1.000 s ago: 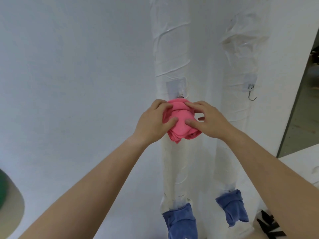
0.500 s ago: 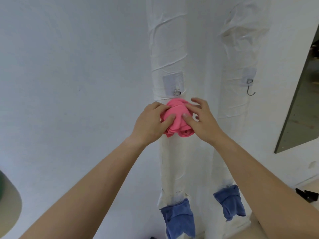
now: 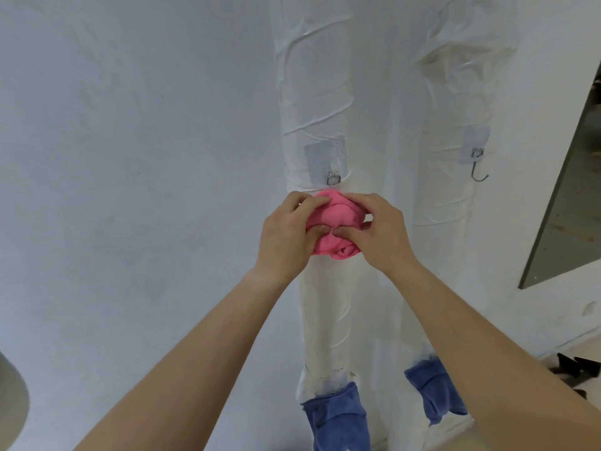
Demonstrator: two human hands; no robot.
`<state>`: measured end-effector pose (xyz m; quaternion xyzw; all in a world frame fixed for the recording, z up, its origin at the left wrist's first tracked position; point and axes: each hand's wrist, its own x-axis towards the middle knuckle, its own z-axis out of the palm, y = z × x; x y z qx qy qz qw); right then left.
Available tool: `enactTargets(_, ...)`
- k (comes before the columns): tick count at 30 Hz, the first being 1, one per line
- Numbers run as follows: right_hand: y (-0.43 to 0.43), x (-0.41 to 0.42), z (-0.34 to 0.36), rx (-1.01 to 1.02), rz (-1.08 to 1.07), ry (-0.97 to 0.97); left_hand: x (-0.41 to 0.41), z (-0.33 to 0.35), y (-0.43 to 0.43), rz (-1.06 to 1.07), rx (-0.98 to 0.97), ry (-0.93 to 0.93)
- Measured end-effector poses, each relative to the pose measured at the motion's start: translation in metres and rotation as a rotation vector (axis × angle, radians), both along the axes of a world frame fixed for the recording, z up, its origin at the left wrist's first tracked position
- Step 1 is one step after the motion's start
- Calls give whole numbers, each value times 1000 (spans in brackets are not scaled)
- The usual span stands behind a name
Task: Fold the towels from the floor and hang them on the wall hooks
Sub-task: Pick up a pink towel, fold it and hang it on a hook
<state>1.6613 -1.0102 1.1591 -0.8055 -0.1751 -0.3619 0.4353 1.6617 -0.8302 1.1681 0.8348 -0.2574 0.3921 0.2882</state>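
A bunched pink towel (image 3: 335,219) is held against the white wall just below a hook plate (image 3: 326,159) with a metal loop (image 3: 333,179). My left hand (image 3: 286,232) grips the towel's left side. My right hand (image 3: 379,231) grips its right side, and the thumbs meet at the towel's front. The hook's tip is hidden behind the towel. An adhesive hook (image 3: 477,164) to the right hangs bare. Lower down, two blue towels (image 3: 338,418) (image 3: 434,397) hang on the wall.
White wrapped vertical strips (image 3: 312,76) run down the wall behind the hooks. A dark opening (image 3: 566,203) lies at the right edge. Dark objects (image 3: 575,369) sit on the floor at lower right. A rounded grey edge (image 3: 13,405) shows at lower left.
Both hands have closed in on the pink towel, thumbs now meeting at its front. The view has shifted, showing the hook loop above the towel.
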Motion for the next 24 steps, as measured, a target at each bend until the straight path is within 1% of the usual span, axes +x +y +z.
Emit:
enactTargets(2,3,-3,-2,23,-5,8,-1,0,2,-8,-2,-1)
enactTargets(5,6,-6,-6,53,4,44,-2,2,6,-49,-22,78)
enactTargets(10,11,-6,-9,112,5,49,-3,4,3,-33,-2,118)
enactTargets(13,9,-10,-5,40,19,82,-7,7,5,-50,54,150)
enactTargets(17,1,-18,4,-168,-17,112,-13,14,8,-1,176,97)
enactTargets(19,-2,-22,11,-228,-17,97,-17,19,7,-20,194,90)
enactTargets(21,-1,-25,16,-264,33,71,-20,23,4,-64,179,102)
enactTargets(24,-2,-25,20,-262,84,94,-20,24,2,-83,184,122)
